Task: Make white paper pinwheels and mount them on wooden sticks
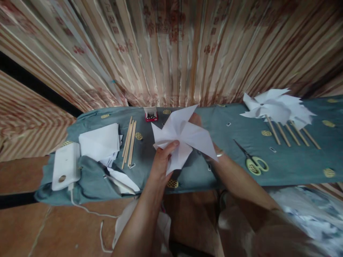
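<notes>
A white paper pinwheel (182, 134) with folded blades is held over the middle of the cloth-covered table. My left hand (164, 155) grips it from the near left side, its thumb pressed near the centre and the other fingers behind the paper. Behind the right blades is my right hand (197, 119); only its upper edge and the wrist show, and its fingers are hidden. A small red box of dark pins (151, 116) stands open just beyond the pinwheel. Several thin wooden sticks (129, 142) lie to the left of my hands.
Scissors with pale green handles (255, 165) lie on the right. Finished pinwheels on sticks (281, 109) are grouped at the far right. White paper sheets (99, 141), paper scraps (123, 180) and a white corded device (65, 166) occupy the left. A striped curtain (171, 53) hangs behind the table.
</notes>
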The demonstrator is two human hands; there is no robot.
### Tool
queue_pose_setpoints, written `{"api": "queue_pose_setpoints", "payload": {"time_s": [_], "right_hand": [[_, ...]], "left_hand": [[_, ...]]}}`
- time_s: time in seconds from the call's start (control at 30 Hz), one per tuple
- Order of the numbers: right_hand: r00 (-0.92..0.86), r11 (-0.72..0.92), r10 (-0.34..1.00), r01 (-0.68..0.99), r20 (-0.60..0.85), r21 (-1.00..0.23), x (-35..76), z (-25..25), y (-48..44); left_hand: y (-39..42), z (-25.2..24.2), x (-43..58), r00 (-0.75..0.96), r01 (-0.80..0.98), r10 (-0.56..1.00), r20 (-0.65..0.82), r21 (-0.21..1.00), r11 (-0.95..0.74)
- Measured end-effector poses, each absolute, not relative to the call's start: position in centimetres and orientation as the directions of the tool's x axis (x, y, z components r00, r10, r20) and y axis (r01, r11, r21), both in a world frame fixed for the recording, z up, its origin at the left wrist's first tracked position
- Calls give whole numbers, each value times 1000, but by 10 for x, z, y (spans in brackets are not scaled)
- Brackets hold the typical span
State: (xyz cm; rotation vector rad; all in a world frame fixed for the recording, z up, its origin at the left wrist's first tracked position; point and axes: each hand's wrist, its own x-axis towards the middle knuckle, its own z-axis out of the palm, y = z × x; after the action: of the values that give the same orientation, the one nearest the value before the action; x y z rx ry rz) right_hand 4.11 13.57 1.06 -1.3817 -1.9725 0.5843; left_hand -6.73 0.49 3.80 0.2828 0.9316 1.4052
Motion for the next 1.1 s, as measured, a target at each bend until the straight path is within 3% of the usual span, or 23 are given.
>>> {"api": "queue_pose_setpoints", "payload": {"time_s": [0.13,0.23,0.43,0.63,0.83,1.0,1.1], "right_hand": [[-164,240,970,729,177,-641,112,3,71],[-155,242,968,777,196,-581,141,-7,37],[-241,358,915,856,324,-373,156,-24,14],[-338,443,883,830,326,-340,161,-30,6],[-290,435,894,749,342,-500,166,-31,-2],[-132,299,952,606,277,-737,172,-34,0],[-64,238,968,532,242,-813,175,-35,5]], "left_hand": [[9,36,-65,-142,-697,926,-350,700,158],[11,33,-59,-153,-662,930,-334,733,154],[11,28,-45,-207,-586,915,-345,793,167],[16,24,-36,-219,-566,914,-342,807,167],[20,23,-29,-236,-556,913,-333,817,154],[23,20,-22,-231,-545,926,-299,828,132],[24,17,-20,-226,-545,930,-291,829,127]]}}
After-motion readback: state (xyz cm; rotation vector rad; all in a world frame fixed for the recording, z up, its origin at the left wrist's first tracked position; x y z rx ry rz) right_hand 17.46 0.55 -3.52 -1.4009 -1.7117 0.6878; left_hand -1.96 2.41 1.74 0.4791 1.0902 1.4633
